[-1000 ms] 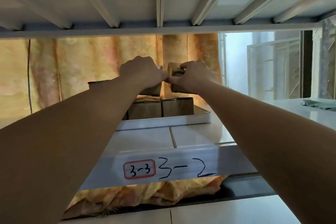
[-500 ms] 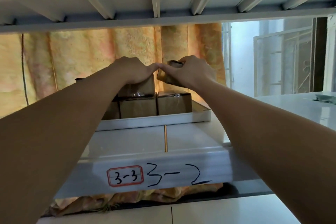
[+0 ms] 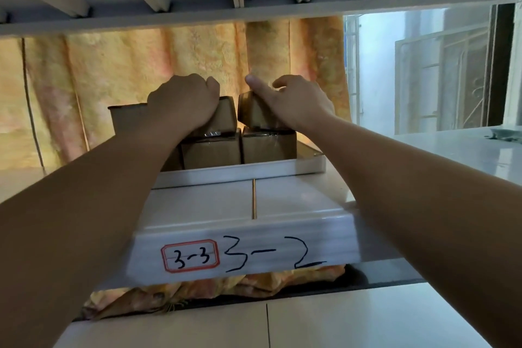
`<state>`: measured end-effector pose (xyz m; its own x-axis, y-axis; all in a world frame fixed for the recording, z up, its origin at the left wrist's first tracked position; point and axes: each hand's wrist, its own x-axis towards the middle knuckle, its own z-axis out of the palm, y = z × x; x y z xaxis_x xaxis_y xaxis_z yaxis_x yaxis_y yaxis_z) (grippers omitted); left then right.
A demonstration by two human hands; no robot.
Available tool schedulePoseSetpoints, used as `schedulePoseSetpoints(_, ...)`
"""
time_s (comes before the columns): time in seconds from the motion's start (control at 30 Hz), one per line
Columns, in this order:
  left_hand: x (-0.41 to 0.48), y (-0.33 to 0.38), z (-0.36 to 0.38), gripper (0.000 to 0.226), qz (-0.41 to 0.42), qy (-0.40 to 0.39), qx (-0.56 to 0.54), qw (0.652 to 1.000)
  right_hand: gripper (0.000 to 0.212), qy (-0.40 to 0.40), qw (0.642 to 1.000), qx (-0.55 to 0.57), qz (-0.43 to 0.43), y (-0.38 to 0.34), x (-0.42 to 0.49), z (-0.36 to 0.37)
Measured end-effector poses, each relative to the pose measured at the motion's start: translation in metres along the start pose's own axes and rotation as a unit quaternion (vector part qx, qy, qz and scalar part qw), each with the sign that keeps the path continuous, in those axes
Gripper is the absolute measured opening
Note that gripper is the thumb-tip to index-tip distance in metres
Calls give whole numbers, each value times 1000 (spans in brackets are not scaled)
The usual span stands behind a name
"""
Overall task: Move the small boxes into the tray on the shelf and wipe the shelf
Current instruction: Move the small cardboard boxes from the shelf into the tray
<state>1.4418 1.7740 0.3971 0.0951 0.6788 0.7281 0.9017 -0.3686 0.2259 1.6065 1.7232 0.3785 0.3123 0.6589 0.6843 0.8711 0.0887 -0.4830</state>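
Cardboard boxes (image 3: 240, 147) fill the white tray (image 3: 254, 171) on the shelf (image 3: 282, 200). Left hand (image 3: 183, 104) grips one upper box (image 3: 223, 116); right hand (image 3: 296, 103) grasps a tilted box (image 3: 251, 113) alongside.

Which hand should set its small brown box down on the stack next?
The right hand. Its tilted small brown cardboard box hangs just above the lower box in the white tray; the left hand's box already rests flat.

The white shelf (image 3: 296, 200), its front edge marked "3-3" and "3-2", carried a white tray (image 3: 240, 174) of brown boxes toward twelve o'clock.
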Motion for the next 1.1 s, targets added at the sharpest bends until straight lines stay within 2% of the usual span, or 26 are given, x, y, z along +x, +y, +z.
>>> schedulePoseSetpoints(0.2,-8,1,7,62,88,43,32,995,66,3,999,49,-5,2,-1,2)
schedulePoseSetpoints(0.43,-7,-3,12,58,122,73,25,989,60,16,995,95,-9,4,0,8)
schedulePoseSetpoints(0.7,-15,5,12,68,166,79,-4,983,40,7,994,108,-17,0,-2,5)
schedulePoseSetpoints(0.83,-13,1,13,70,146,69,12,987,43,-2,996,83,-37,-2,-2,6)
schedulePoseSetpoints(0.93,-13,0,13,71,142,67,16,987,54,26,994,103,-38,-1,-4,7)
schedulePoseSetpoints(1.1,-13,0,12,72,139,47,22,989,55,45,987,156,6,1,-3,4)
